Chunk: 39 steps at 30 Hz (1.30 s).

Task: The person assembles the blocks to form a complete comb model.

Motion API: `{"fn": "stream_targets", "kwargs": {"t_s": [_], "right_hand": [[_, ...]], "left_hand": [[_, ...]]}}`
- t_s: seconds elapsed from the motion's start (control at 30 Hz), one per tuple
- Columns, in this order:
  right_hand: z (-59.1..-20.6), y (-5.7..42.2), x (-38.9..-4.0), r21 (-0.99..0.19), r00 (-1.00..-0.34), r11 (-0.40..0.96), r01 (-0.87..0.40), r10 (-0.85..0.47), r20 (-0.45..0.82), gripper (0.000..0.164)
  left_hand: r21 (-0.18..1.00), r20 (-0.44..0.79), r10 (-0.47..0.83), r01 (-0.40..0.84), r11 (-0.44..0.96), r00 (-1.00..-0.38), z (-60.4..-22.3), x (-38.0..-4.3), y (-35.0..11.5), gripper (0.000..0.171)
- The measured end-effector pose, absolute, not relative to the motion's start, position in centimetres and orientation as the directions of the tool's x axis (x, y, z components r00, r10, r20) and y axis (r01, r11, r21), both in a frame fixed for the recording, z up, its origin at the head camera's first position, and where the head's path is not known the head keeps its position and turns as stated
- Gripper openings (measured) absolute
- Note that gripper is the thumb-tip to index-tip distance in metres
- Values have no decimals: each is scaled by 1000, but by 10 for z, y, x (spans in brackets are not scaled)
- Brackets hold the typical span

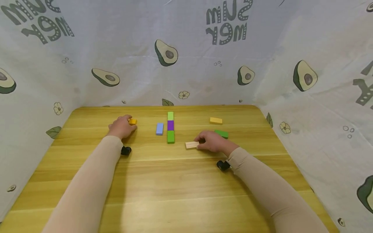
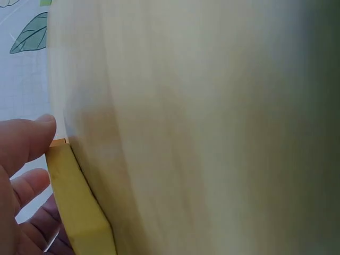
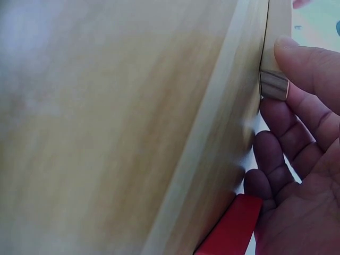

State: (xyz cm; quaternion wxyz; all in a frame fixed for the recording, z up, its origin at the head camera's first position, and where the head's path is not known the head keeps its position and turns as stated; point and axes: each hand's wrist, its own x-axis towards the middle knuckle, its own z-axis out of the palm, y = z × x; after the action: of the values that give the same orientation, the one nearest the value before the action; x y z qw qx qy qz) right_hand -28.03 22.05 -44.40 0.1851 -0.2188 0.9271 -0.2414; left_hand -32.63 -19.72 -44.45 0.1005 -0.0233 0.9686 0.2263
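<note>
My left hand [image 1: 120,127] is at the table's far left, holding a yellow block [image 1: 132,122] between thumb and fingers. In the left wrist view the yellow block [image 2: 79,207] lies on the wood, with a small orange edge [image 2: 59,142] by the thumb tip. My right hand [image 1: 214,141] pinches one end of a plain wooden block [image 1: 191,145] flat on the table. The right wrist view shows the thumb on that wooden block [image 3: 276,48]. Below the curled fingers there is a red block [image 3: 234,228], hidden in the head view.
Light green [image 1: 170,116], purple [image 1: 170,125] and green [image 1: 170,137] blocks form a straight column mid-table. Left of it lies a blue block [image 1: 159,129]. Another yellow block [image 1: 216,121] and a green block [image 1: 221,134] lie beyond the right hand. A printed cloth [image 1: 198,71] surrounds the table.
</note>
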Motion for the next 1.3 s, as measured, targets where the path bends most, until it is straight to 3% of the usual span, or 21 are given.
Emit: {"fn": "stream_targets", "kwargs": {"t_s": [0.57, 1.0, 1.3], "right_hand": [[-446, 221, -280, -537, -840, 789, -298, -483, -245, 33], [-446, 221, -281, -530, -840, 791, -306, -486, -240, 33], [-444, 221, -280, -540, -837, 786, -300, -489, -245, 33]], "left_hand": [[382, -202, 4, -75, 921, -979, -440, -327, -191, 53], [415, -163, -15, -82, 906, -987, -444, -330, -193, 49], [455, -92, 43, -3, 891, -995, -427, -319, -195, 46]]}}
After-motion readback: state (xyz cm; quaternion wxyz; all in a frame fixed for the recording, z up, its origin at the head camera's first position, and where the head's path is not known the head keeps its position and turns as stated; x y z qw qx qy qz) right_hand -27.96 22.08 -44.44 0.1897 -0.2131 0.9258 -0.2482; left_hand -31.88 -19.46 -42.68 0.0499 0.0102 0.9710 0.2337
